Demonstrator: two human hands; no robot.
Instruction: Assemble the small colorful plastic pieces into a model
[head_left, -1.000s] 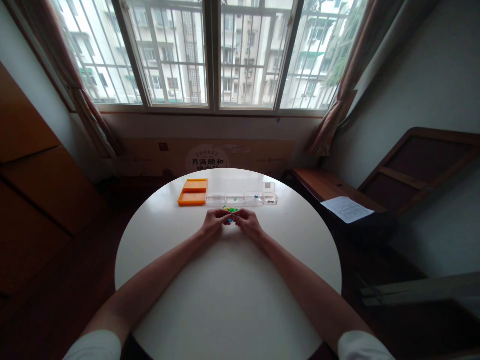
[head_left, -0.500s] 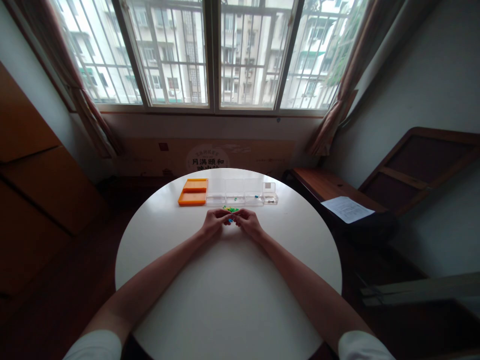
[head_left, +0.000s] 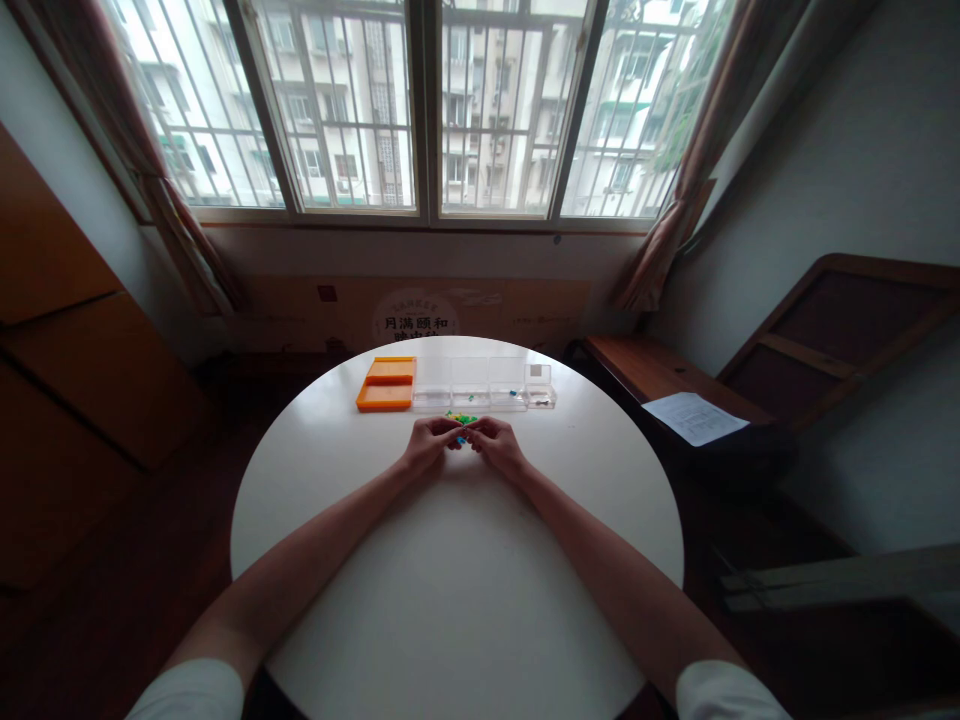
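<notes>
My left hand (head_left: 430,443) and my right hand (head_left: 496,442) meet over the middle of the round white table (head_left: 457,580). Thumbs and fingers of both are pinched together, fingertip to fingertip. Whatever sits between them is too small to make out. Just beyond the fingertips lies a little pile of green and yellow pieces (head_left: 462,418), partly covered by my hands. Some blue shows (head_left: 460,440) beneath the fingers. Behind the pile stand clear plastic boxes (head_left: 470,398) in a row, a few tiny pieces inside them.
An orange tray (head_left: 385,394) adjoins the clear boxes on the left. At the right end is a small clear lidded box (head_left: 540,399), its lid up. Right of the table, a sheet of paper (head_left: 695,418) lies on a wooden bench (head_left: 645,365). Barred windows are ahead.
</notes>
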